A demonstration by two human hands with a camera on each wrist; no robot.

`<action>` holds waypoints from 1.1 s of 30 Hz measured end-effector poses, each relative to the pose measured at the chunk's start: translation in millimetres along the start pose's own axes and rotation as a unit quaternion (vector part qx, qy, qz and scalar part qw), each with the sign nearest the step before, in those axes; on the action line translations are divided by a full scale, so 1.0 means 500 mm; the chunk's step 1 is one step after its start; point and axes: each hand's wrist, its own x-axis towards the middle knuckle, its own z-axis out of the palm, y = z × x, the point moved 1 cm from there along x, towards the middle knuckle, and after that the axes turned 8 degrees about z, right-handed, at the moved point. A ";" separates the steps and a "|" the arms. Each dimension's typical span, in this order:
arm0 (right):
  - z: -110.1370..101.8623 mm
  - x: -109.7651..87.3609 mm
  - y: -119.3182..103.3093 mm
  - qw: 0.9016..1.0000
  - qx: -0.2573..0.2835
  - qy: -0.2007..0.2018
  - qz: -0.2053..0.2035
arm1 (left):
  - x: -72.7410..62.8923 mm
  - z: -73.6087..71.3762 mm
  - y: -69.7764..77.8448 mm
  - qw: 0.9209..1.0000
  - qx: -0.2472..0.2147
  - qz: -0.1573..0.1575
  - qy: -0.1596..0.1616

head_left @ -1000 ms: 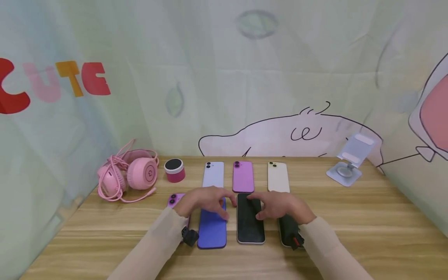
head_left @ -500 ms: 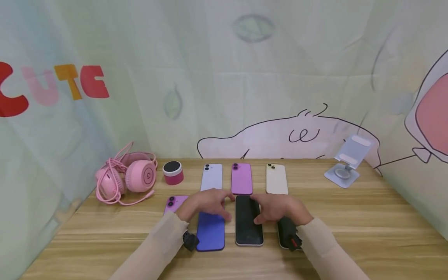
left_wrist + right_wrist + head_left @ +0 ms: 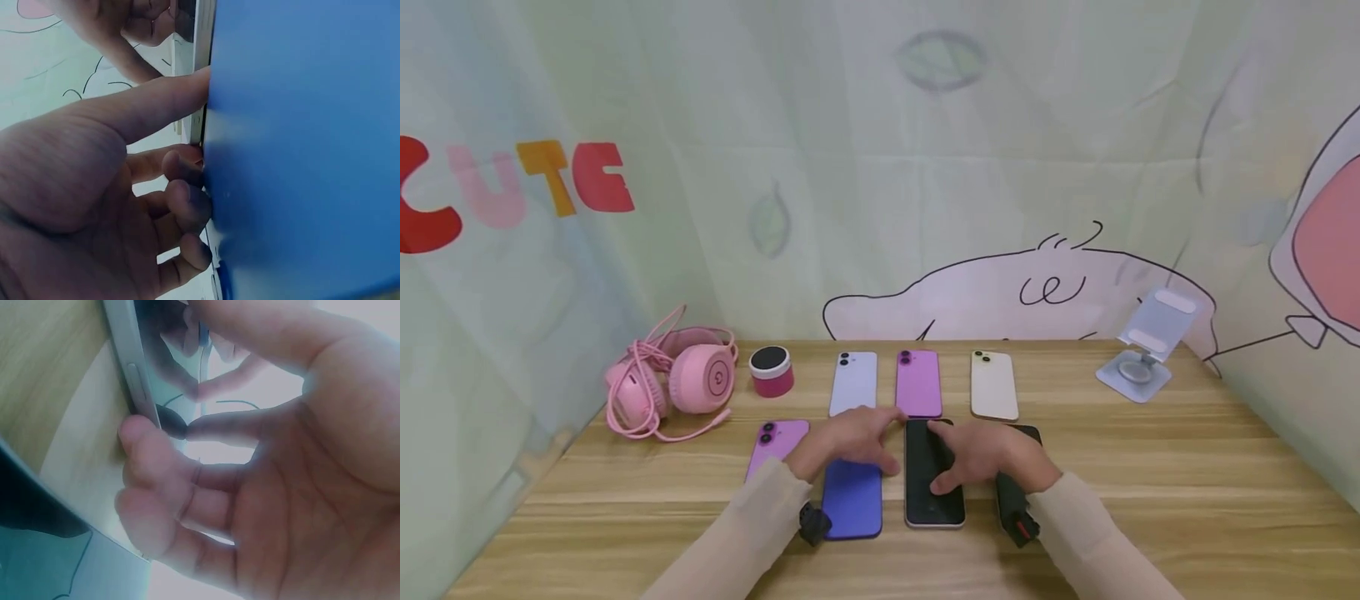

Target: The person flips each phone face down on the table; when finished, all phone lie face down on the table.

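A phone [image 3: 936, 507] with a dark screen lies face up between the two hands. My left hand [image 3: 857, 437] is over the far part of a blue phone [image 3: 852, 508], its index fingertip by the dark-screened phone's far left corner and its thumb near that phone's left side. From the other side, my right hand [image 3: 988, 454] reaches over the screen, index finger at the far end and thumb lower down. In the right wrist view, other fingers [image 3: 147, 519] bend beside the phone's side edge. Another dark phone [image 3: 1011, 496] lies partly hidden under the right hand and wrist.
Behind lie a pale blue phone [image 3: 855, 383], a purple phone [image 3: 919, 383] and a cream phone [image 3: 994, 392]. Another purple phone [image 3: 781, 439] is left of the blue one. Pink headphones [image 3: 703, 379], a small round speaker [image 3: 771, 379] and a phone stand [image 3: 1157, 325] stand around.
The right thumb has slid left and nearer over the dark screen, and the right wrist has shifted left, uncovering more of the phone beneath. The left hand has shifted slightly right.
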 end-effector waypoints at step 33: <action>0.035 -0.006 -0.033 0.999 0.041 0.026 -0.005 | 0.003 0.009 0.030 0.981 -0.168 0.091 0.038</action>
